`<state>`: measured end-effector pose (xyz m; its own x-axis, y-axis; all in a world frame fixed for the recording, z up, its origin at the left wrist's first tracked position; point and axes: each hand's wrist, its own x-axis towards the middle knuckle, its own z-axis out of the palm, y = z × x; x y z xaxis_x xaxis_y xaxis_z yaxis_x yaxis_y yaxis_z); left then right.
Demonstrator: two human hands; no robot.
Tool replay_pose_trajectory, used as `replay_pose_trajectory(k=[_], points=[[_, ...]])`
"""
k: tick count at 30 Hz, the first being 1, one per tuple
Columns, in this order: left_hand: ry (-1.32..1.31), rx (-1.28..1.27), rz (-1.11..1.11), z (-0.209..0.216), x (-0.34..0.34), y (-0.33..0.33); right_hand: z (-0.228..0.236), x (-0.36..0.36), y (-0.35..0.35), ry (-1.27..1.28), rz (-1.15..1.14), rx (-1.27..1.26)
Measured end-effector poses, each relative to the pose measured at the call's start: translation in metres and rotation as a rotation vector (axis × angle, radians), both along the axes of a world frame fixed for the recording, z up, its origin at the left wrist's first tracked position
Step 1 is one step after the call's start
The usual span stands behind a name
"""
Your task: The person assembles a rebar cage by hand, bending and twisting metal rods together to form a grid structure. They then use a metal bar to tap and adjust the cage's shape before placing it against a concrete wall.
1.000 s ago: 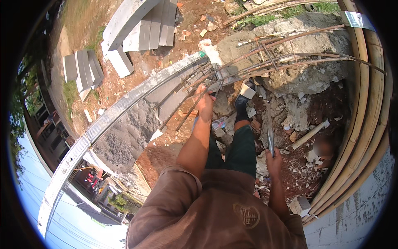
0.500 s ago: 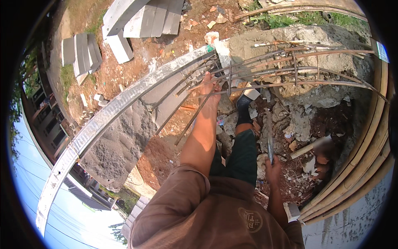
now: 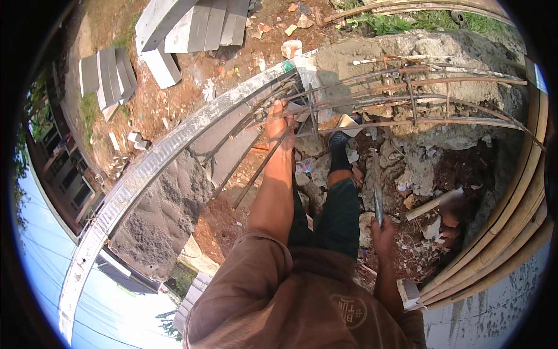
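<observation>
My left hand (image 3: 280, 121) is closed around the thin steel bars of a rebar cage (image 3: 372, 103), near its left end. Beside that hand a square stirrup (image 3: 313, 109) crosses the long bars, and loose bar ends stick out toward the lower left. My right hand (image 3: 382, 228), low on the right, grips the lower end of a long grey metal bar (image 3: 378, 195). This bar points upward, away from me, over the rubble; its far end is hard to make out. My dark-shod foot (image 3: 339, 142) stands on the stones below the cage.
A long pale metal beam (image 3: 154, 157) curves along the left, beside a grey sand pile (image 3: 160, 215). Light concrete blocks (image 3: 206, 26) lie at the far left. Rough concrete (image 3: 465, 52) rises behind the cage. Bamboo poles (image 3: 500, 244) bend along the right, beside broken rubble (image 3: 415, 157).
My left hand has shifted a little to the left, and the nearby stirrup and bar ends have moved left with it. My right hand keeps its hold on the metal bar.
</observation>
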<state>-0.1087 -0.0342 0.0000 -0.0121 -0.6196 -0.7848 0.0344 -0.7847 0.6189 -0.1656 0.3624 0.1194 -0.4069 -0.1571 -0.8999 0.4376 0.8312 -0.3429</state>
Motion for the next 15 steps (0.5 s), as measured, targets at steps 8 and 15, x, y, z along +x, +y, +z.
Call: replay_pose_trajectory(k=[8, 15], points=[[-0.103, 0.015, -0.109, 0.001, 0.004, -0.004, -0.008, 0.004, 0.003, -0.055, -0.018, 0.077], [-0.136, -0.039, -0.184, 0.009, -0.002, -0.001, 0.018, 0.005, -0.034, -0.023, -0.025, -0.028]])
